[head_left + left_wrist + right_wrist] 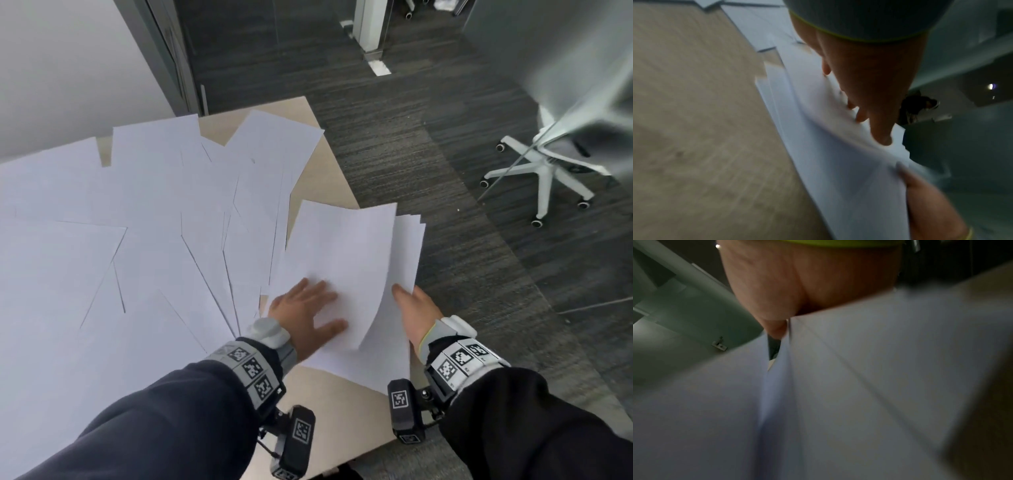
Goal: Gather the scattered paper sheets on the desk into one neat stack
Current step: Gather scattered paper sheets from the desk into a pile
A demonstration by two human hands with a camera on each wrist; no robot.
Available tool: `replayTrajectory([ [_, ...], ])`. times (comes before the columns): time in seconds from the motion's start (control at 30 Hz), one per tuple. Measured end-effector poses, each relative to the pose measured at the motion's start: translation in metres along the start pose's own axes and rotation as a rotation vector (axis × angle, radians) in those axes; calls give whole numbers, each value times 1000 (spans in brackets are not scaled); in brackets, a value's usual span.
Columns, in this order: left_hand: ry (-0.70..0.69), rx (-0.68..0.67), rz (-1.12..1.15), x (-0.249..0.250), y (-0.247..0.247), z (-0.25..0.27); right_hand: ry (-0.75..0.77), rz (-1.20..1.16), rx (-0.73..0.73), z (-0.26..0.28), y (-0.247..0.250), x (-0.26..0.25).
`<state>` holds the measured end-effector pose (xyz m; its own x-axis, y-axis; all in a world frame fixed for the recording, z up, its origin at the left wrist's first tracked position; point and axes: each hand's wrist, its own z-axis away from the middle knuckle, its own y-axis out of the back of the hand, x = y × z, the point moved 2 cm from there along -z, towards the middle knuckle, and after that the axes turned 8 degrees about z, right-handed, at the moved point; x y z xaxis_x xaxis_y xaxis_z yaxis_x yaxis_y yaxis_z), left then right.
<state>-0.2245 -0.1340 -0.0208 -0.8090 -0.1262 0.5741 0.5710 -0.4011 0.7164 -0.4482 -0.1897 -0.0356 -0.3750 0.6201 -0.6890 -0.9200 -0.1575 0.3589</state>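
The left hand (308, 315) lies flat, fingers straight and spread, on top of a bowed sheet (339, 260) that arches up from under its palm toward the right hand; that press looks meant to pin the sheet while it slides over the small pile (400, 308) the other hand is holding, so the gathered papers share one place. The right hand (416, 310) sits just to the right of that sheet, thumb laid on top of the pile's near edge; the head view and the right wrist view hide the fingers beneath the paper, so it reads as a pinch on the pile, thumb above and fingers presumably below. The pile overhangs the bench (329, 404) edge on that side, which likely lets the fingers get underneath. Both wrists are low and roughly level, forearms angled inward toward each other, sleeves close to the bench top

Beyond and to the left of the left hand, the scattered sheets (137, 219) fan out overlapping across most of the bench, untouched and well short of stacked. Past the right hand, off the bench, an office chair (548, 171) stands on the carpet
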Motion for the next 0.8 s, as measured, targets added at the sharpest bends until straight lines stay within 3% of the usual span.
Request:
replayTrajectory([
  [0.1,-53,-125,-141,0,-23,1,-11,8,-8,4,-8,2],
  [0.3,-84,-81,-19,1,-26,11,46,11,-30,7,-7,13],
  [0.4,-9,102,168,-9,-1,12,99,36,-37,14,2,5],
  [0.47,117,257,334,-16,24,12,131,3,-43,21,6,-2],
  [0.57,283,360,772,-14,62,13,205,-90,-103,34,9,-17],
  [0.67,242,310,1143,-11,86,10,294,-151,-166,47,8,-35],
  [0.8,97,413,1284,-5,104,15,376,-184,-187,54,6,-61],
])
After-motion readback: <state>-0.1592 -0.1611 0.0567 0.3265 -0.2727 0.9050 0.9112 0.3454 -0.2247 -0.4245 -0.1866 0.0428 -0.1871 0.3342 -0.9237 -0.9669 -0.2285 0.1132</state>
